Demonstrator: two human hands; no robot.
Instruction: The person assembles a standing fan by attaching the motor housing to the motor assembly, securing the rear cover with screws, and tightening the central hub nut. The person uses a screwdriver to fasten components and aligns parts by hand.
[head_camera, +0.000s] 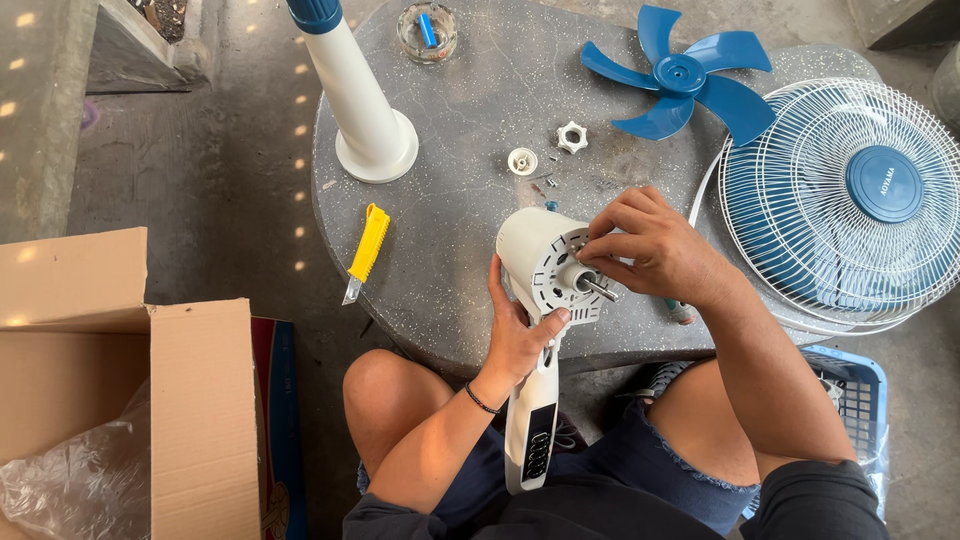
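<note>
From above I see a round stone table (470, 120) spread with fan parts: a white wire grille (850, 200) at the right edge, a blue blade (685, 78) beyond it, a white stand base (365, 110), a yellow utility knife (367, 250). At the near edge the white motor housing (535, 260) lies tipped, shaft toward the right. My left hand (520, 335) wraps its neck, thumb braced on the vented face. My right hand (655, 245) pinches something small at the front plate; what, I cannot tell. I judge a firm left grip and a squarely seated fastener matter most. Two white plastic nuts (547, 150) wait nearby.
</note>
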